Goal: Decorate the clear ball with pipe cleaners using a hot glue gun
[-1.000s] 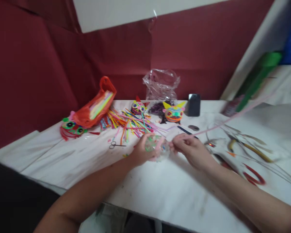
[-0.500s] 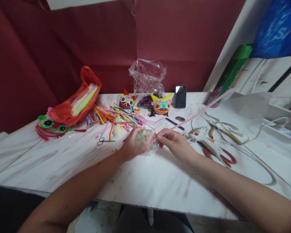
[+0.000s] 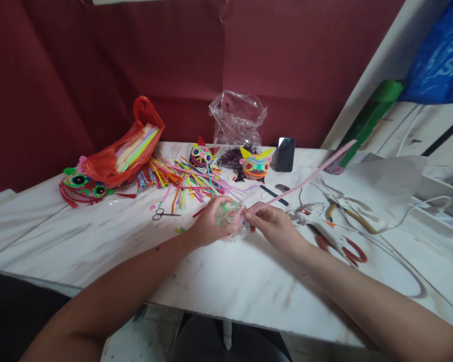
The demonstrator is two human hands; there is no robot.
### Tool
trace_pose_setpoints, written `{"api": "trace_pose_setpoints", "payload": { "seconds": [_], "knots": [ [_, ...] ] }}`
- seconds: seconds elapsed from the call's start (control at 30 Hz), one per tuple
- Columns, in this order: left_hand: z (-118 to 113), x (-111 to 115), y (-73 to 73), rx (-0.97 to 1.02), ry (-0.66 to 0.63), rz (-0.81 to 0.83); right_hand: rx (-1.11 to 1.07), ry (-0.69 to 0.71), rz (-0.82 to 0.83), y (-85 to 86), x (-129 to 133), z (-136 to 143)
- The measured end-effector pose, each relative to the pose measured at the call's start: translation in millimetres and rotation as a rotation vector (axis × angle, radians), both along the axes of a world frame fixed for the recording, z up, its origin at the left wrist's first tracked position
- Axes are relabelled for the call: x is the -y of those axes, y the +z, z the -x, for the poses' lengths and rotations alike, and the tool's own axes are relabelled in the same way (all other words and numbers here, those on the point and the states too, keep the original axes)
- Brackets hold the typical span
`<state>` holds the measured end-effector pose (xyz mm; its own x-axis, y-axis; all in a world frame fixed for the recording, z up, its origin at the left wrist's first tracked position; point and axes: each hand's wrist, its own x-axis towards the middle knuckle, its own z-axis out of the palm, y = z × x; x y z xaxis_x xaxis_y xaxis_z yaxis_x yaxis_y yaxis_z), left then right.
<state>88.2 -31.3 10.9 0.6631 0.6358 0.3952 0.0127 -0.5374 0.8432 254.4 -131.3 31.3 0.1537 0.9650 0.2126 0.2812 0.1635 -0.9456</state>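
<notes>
My left hand (image 3: 210,224) is closed around a rounded, clear-and-green speckled ball (image 3: 226,213) with pink strands across its right side. What the ball is made of is too blurred to tell. Against its right side, my right hand (image 3: 268,221) pinches a long pink pipe cleaner (image 3: 305,179). The free end of that pipe cleaner slants up to the right over the table. Small scissors (image 3: 164,215) lie left of my left hand. A hot glue gun (image 3: 324,229) rests to the right of my right hand.
Colourful pipe cleaners (image 3: 189,183) lie piled behind my hands, beside a red plastic bag (image 3: 132,163) of more. Two small animal heads (image 3: 255,166) and a phone (image 3: 285,154) stand at the back. Pliers (image 3: 357,219) and a white cord (image 3: 403,213) lie right.
The camera view has shifted slightly, moving the background to the right. Both hands keep their hold, and the pink pipe cleaner's free end has swung a little.
</notes>
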Motion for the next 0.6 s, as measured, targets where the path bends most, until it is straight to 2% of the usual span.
{"api": "trace_pose_setpoints", "payload": {
  "seconds": [0.4, 0.6],
  "knots": [
    [-0.7, 0.3, 0.8, -0.033, 0.012, -0.066, 0.078, 0.044, -0.051, -4.9, -1.8, -4.0],
    [-1.1, -0.8, -0.2, -0.031, 0.023, -0.094, 0.0, 0.037, -0.038, -3.0, -0.6, 0.2]
  ]
}}
